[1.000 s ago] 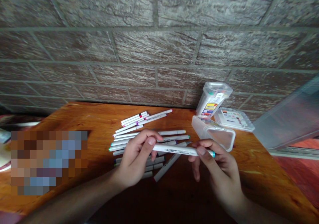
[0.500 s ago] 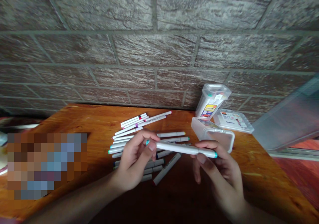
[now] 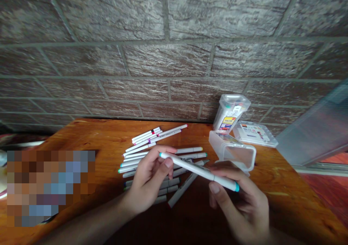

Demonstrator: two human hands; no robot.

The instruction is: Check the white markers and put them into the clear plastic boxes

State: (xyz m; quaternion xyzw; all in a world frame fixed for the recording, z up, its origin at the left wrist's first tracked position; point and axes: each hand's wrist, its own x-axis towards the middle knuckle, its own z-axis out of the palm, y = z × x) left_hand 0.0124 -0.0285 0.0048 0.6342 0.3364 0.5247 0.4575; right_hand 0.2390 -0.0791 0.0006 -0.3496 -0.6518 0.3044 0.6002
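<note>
Both my hands hold one white marker with teal ends [image 3: 197,170] over a wooden table [image 3: 108,136]. My left hand [image 3: 150,179] pinches the marker near its upper left end with thumb and fingers. My right hand [image 3: 239,201] grips the lower right end, fingers curled under it. The marker slopes down to the right. Beneath the hands lies a loose pile of white markers [image 3: 152,147] with coloured caps.
An open clear plastic case [image 3: 232,150] lies on its side just beyond my right hand. A clear tub of markers [image 3: 231,112] and a flat lid [image 3: 255,132] stand by the brick wall. A translucent bin [image 3: 318,129] is at the right. A blurred patch covers the left.
The marker has tilted from level to sloping down to the right. My right hand dropped lower and nearer. The marker's teal left end came free of my left fingers.
</note>
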